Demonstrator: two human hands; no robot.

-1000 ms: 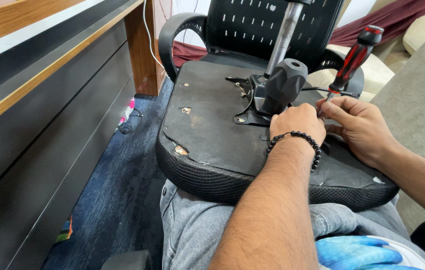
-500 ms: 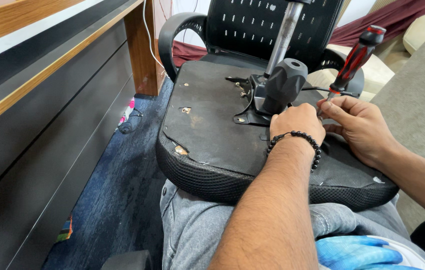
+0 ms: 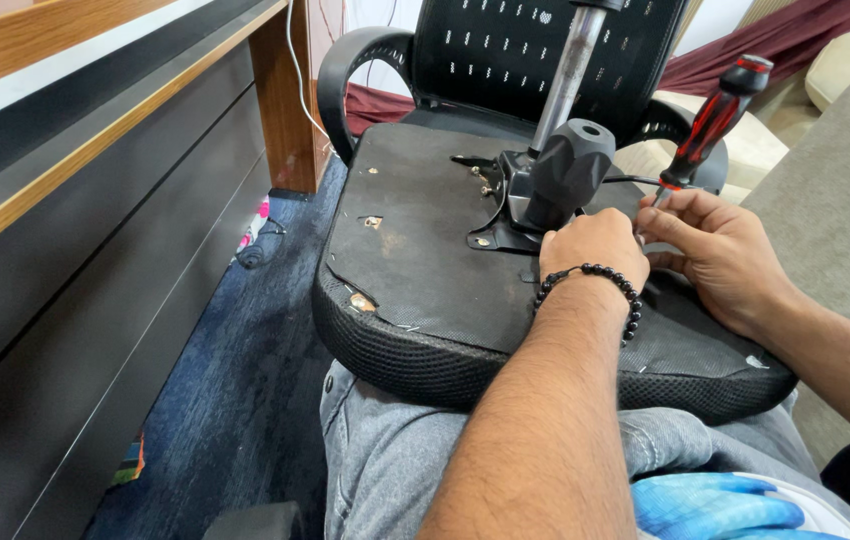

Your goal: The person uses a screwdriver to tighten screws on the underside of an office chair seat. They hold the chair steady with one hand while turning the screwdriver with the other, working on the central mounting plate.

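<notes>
— Where's the red-and-black-handled screwdriver [image 3: 707, 128]?
— Upright near the right edge of the upturned black chair seat [image 3: 415, 270], gripped by the right hand [image 3: 720, 255].
— The left hand [image 3: 593, 245]?
— Fist-closed just beside it, against the black mechanism [image 3: 560, 175]; contents unclear

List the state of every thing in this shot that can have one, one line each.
Office chair seat: upside down, resting on the person's lap, underside torn at the edge.
Gas cylinder: sticking up from the seat mechanism.
Screwdriver: tilted, tip down by the mechanism.
Right hand: closed on the screwdriver's shaft.
Left hand: closed, resting at the mechanism's base.
</notes>
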